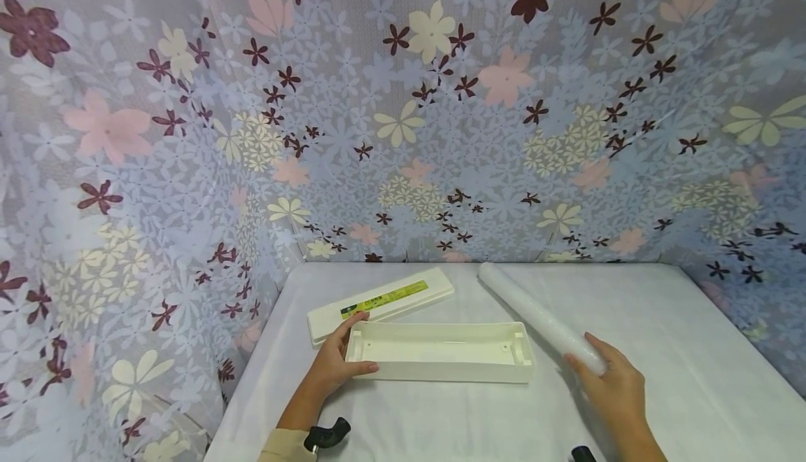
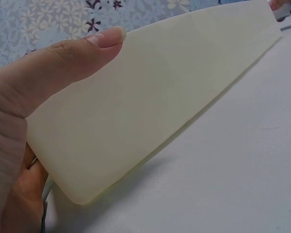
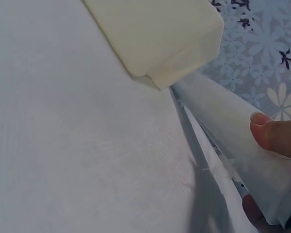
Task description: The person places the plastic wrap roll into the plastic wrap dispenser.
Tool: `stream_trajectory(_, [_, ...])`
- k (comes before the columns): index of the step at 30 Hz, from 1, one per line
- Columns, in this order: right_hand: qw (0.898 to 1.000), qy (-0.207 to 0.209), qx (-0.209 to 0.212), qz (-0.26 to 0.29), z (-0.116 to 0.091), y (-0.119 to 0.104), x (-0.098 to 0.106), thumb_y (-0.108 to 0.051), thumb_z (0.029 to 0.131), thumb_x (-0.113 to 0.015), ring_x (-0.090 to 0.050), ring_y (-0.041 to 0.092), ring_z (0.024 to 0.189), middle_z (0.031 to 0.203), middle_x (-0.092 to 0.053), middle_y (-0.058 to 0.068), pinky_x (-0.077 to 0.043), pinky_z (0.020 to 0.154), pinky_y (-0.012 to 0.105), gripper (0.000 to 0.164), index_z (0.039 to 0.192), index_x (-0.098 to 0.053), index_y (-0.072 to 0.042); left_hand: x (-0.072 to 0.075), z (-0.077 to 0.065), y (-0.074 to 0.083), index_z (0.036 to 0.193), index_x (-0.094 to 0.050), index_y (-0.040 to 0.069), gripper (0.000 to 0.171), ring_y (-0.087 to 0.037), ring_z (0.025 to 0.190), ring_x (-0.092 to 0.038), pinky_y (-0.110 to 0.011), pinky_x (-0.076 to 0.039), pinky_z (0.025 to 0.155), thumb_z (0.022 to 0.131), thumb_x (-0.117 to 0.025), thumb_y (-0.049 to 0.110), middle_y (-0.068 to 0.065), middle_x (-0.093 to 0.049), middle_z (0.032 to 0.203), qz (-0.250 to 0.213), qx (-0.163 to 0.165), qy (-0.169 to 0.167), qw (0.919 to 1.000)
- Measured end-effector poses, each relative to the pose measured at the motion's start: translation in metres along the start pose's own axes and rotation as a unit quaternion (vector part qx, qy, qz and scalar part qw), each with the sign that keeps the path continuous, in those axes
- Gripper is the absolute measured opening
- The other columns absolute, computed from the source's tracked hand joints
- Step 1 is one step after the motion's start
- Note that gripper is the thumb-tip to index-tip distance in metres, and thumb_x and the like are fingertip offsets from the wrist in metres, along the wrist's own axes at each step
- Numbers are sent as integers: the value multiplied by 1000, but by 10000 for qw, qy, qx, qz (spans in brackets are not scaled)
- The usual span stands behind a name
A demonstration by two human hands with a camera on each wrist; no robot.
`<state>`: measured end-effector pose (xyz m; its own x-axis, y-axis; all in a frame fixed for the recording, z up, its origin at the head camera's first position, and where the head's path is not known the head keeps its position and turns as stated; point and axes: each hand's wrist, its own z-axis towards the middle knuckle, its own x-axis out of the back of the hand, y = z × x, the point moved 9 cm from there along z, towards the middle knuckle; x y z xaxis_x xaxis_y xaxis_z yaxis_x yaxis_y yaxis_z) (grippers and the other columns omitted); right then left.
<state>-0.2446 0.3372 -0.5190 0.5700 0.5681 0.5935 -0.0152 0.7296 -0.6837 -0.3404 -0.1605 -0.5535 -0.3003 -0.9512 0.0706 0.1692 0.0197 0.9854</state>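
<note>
My left hand (image 1: 331, 364) grips the left end of a long cream plastic box (image 1: 441, 372), thumb on its near wall and fingers at the far side. The box stands open at the top, with nothing visible inside. In the left wrist view the thumb lies along the outer wall of the box (image 2: 150, 82). On the right, my right hand (image 1: 613, 381) holds the near end of a whitish translucent roll (image 1: 541, 315). Its far end points to the back of the table. In the right wrist view the roll (image 3: 233, 126) sits between thumb and fingers.
Behind the box lies a long cream lid (image 1: 403, 280) with a yellow-green label, set at a slant. A white cloth covers the table (image 1: 453, 420). Flowered fabric (image 1: 403, 133) hangs behind and at the sides.
</note>
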Motion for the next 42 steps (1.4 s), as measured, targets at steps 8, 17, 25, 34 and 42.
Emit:
stream_trajectory(8, [9993,97,-347,8,2,4,4,-11,85,-90,-60,53,120,136,-61,31,-48,95,65,60,137,-65,4,1,0,0,162,-40,9,109,-30,141,-43,-31,-49,103,71,-98,-2,-6,-35,167,51,-14,43,10000])
stream_trajectory(17, [9988,465,-178,-41,3,-3,14,-9,82,-92,-66,49,108,128,-66,30,-49,87,55,56,132,-70,3,2,0,0,162,-41,10,108,-31,140,-44,-34,-49,104,70,-98,-1,-7,-35,166,9,-44,52,10000])
stream_trajectory(25, [9979,626,-152,-13,2,1,18,-11,81,-93,-67,47,110,128,-68,27,-45,86,38,55,131,-72,-1,1,0,-1,162,-40,8,108,-32,137,-47,-35,-50,102,72,-97,0,-10,-35,166,-53,-46,6,10000])
stream_trajectory(34, [9977,671,-64,18,3,2,23,-11,80,-94,-66,40,94,126,-69,25,-39,75,21,55,130,-73,-2,0,0,1,162,-40,6,108,-33,137,-47,-39,-50,103,70,-98,-2,-8,-37,165,-98,-34,-24,9999])
stream_trajectory(42, [9972,714,-176,123,6,-5,27,-9,81,-93,-67,44,107,129,-69,24,-47,85,33,54,131,-73,-2,1,-1,0,162,-41,8,108,-32,137,-48,-39,-50,103,71,-98,1,-9,-35,166,-33,23,19,10000])
